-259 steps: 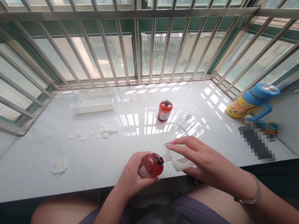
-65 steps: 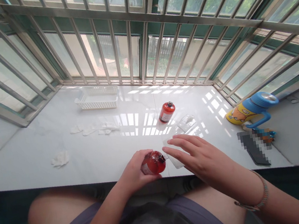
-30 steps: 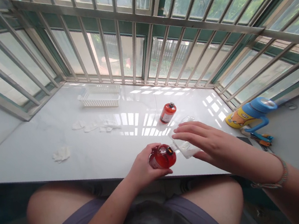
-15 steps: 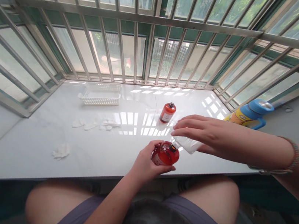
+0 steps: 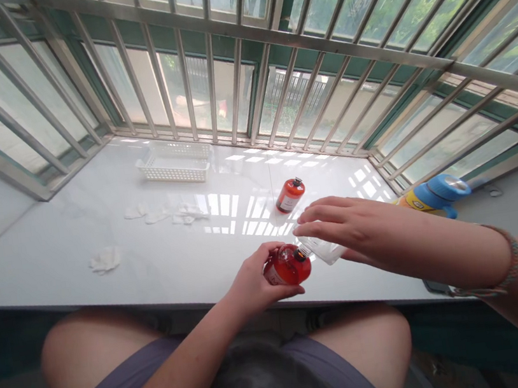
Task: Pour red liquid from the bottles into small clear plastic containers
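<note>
My left hand [image 5: 258, 277] is wrapped round a red bottle [image 5: 291, 266] with a dark neck, tilted toward the right near the counter's front edge. My right hand [image 5: 341, 227] holds a clear, see-through bottle [image 5: 324, 248] on its side. The mouths of the two bottles meet, or nearly so, at the red bottle's dark neck; whether they touch I cannot tell. Part of the clear bottle is hidden behind my right fingers. Just beyond my hands, a second red bottle [image 5: 291, 195] with a black cap and a pale label stands on the counter.
A white perforated basket [image 5: 174, 175] sits at the back left of the white counter [image 5: 54, 248]. Crumpled white tissues [image 5: 104, 260] lie on the left. Behind my right forearm is a blue and yellow flask [image 5: 437, 193]. Metal bars [image 5: 235, 24] line the windows.
Both hands and the two held bottles keep nearly the same pose. My right forearm has shifted slightly and now covers more of the blue and yellow flask.
</note>
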Tool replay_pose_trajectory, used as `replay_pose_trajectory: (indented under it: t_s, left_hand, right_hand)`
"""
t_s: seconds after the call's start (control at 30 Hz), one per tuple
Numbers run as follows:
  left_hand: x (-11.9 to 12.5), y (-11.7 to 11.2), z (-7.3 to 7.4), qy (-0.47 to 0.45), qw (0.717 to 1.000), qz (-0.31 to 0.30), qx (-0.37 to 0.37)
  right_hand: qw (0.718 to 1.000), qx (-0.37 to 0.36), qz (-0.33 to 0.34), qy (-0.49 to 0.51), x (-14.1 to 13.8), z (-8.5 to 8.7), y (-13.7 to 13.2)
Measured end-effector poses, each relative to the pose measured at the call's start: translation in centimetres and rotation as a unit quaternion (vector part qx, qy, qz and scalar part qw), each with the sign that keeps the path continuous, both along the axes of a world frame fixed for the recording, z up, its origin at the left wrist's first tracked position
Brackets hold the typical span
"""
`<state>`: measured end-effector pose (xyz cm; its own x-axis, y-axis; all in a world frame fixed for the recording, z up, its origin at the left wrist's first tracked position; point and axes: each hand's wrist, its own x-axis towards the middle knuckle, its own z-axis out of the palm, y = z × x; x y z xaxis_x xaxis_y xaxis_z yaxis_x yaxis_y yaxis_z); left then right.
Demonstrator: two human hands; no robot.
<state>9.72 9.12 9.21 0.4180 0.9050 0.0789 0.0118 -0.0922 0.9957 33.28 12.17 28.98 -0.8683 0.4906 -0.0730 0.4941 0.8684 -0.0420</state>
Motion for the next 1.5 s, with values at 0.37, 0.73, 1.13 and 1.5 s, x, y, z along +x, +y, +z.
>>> replay_pose_trajectory:
  t_s: [0.37,0.73,1.13,1.5]
  left_hand:
    - [0.1,-0.1,0.0,0.004,1.000,-0.001,-0.004]
    - [0.3,0.0,-0.1,0.004,1.000,-0.002,-0.007]
    - [0.4,0.0,-0.3,0.007,1.000,-0.002,0.002]
    - [0.5,0.0,-0.4,0.005,1.000,-0.007,-0.005]
  right_hand:
    - [0.999,-0.013,0.008,-0.031,-0.1,0.1,0.4]
    - [0.999,0.007,0.024,-0.043,-0.6,0.4,0.3]
    - [0.998,0.027,0.021,-0.049,-1.7,0.7,-0.3]
    - [0.997,0.046,0.038,-0.048,-1.8,0.3,-0.2]
